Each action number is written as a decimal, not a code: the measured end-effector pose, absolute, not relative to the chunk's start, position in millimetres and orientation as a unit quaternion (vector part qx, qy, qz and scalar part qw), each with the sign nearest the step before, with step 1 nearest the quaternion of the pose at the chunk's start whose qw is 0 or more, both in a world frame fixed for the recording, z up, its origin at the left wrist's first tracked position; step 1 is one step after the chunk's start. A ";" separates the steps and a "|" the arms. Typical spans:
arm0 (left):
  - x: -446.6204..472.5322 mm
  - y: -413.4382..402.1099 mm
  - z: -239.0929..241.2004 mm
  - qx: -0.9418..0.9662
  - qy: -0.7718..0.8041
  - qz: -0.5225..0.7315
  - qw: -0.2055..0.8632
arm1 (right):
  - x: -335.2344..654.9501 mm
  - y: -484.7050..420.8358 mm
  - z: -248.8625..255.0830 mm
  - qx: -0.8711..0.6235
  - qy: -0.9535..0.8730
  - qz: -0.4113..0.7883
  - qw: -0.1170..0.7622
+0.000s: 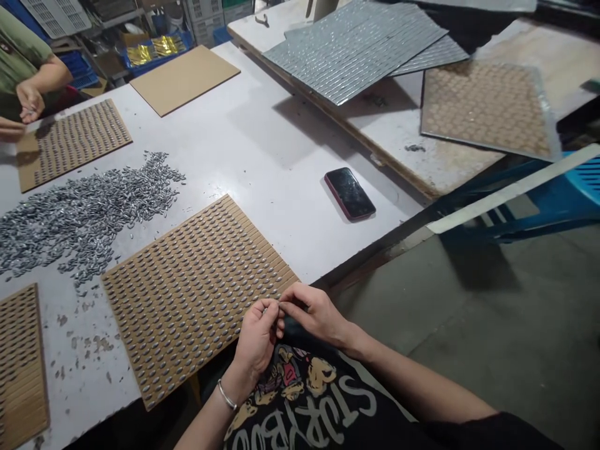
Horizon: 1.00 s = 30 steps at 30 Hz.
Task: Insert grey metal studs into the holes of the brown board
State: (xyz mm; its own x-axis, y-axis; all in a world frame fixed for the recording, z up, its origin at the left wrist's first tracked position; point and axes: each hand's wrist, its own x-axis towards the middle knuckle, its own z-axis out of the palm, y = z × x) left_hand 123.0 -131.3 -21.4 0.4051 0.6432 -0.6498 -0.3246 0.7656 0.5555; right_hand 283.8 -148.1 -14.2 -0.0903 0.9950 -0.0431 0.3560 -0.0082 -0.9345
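My left hand (pixel 259 331) is closed, its thumb and fingers pinched together at the near right corner of a brown ridged board (pixel 197 294). My right hand (pixel 319 314) meets it there in a pinch, the fingertips of both nearly touching. Whatever lies between them is too small and covered to name. Rows of small grey, pointed oval pieces sit on the board, while a strip along its right side shows bare ridges. Beyond its far left edge spreads a loose heap of the same shiny pieces (pixel 107 203).
A phone (pixel 350 192) lies right of the board. Another studded board (pixel 21 362) is at the left edge. Across the table, a person's hand (pixel 30 100) hovers by a third board (pixel 77 144). A plain brown panel (pixel 185 78) and silvery sheets (pixel 356 44) lie farther back.
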 end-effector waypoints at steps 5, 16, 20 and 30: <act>115.7 -128.0 -23.3 0.161 0.471 0.332 0.801 | 294.8 -138.7 -27.7 -0.659 -0.544 0.381 0.354; 97.2 -122.8 -19.7 0.240 0.506 0.337 0.757 | 283.2 -130.0 -48.1 -0.713 -0.538 0.324 0.312; 100.3 -123.9 -23.0 0.243 0.517 0.330 0.752 | 283.1 -125.4 -48.7 -0.735 -0.548 0.302 0.262; 112.4 -130.0 -16.5 0.143 0.483 0.320 0.802 | 285.3 -143.5 -18.4 -0.606 -0.593 0.357 0.393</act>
